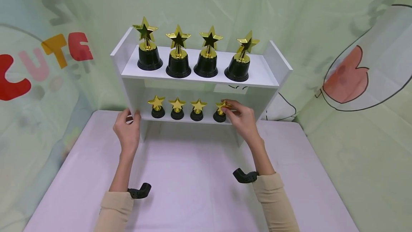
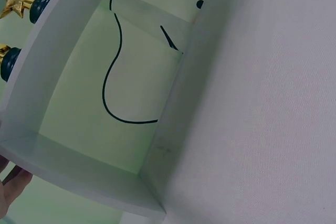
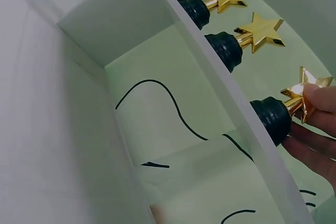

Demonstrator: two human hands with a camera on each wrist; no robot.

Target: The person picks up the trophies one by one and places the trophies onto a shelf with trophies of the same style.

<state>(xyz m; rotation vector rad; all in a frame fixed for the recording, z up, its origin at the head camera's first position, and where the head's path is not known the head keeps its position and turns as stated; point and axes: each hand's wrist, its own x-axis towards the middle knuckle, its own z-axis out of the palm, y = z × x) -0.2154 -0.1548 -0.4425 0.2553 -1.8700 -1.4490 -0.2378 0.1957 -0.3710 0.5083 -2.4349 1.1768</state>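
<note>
My right hand [image 1: 242,120] pinches the gold star of the rightmost small trophy [image 1: 220,116] on the lower board of a white two-tier shelf [image 1: 193,120]. In the right wrist view, thumb and fingers hold that star [image 3: 307,92], and the black base rests on the board. Three more small star trophies, the nearest a gold one [image 1: 197,110], stand to its left in a row. My left hand [image 1: 127,131] grips the front edge of the shelf's left side panel [image 1: 131,96]. Only part of that hand's fingers [image 2: 17,184] shows in the left wrist view.
Several larger star trophies [image 1: 178,60] with black bases line the upper board [image 1: 254,63]. The shelf stands at the back of a table with a pale cloth [image 1: 190,174]. Printed curtains [image 1: 231,3] hang behind and at both sides.
</note>
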